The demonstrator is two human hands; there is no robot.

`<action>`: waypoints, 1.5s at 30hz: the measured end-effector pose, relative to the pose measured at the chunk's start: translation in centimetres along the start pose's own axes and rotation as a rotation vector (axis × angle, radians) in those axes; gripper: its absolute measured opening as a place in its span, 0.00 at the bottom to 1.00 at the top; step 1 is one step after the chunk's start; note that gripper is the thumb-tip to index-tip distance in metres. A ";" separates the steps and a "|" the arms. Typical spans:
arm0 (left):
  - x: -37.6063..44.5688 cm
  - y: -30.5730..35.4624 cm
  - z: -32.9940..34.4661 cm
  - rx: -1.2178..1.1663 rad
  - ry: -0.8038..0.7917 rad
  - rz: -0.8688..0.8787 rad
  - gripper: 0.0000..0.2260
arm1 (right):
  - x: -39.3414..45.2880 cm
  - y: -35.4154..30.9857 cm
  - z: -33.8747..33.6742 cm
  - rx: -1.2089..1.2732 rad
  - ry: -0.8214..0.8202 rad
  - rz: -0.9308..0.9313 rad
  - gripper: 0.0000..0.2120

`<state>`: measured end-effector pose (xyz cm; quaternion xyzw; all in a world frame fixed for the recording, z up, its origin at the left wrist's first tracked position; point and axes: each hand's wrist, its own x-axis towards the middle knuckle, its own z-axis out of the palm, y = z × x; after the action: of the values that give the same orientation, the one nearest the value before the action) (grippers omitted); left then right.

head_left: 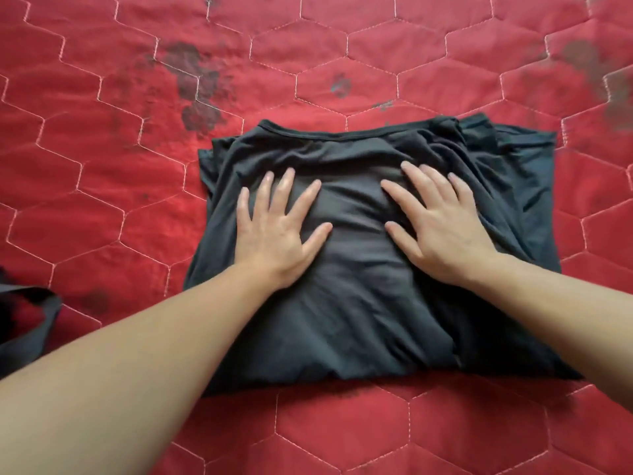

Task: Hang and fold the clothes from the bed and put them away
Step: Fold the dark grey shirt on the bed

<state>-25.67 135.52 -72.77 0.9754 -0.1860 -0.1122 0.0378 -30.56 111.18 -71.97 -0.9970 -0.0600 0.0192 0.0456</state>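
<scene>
A dark grey-green shirt (359,313) lies folded into a rough rectangle in the middle of the red quilted bed cover (102,166), its neckline at the far edge. My left hand (274,228) rests flat on the left half of the shirt with fingers spread and straight. My right hand (442,228) lies flat on the right half, fingers also spread. Both palms press down on the cloth, and neither hand grips anything. The fabric between the hands is wrinkled.
Another dark garment (27,323) pokes in at the left edge of the bed. The red cover has white hexagon stitching and dark worn patches (195,84) at the far side.
</scene>
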 end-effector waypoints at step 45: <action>-17.5 27.0 -0.7 -0.885 -0.071 0.141 0.07 | -15.6 8.5 -7.3 1.046 -0.036 1.070 0.13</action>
<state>-50.90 116.99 -65.42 0.8459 -0.1871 -0.2115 0.4525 -44.67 100.21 -65.01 -0.7377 0.4494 0.0813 0.4973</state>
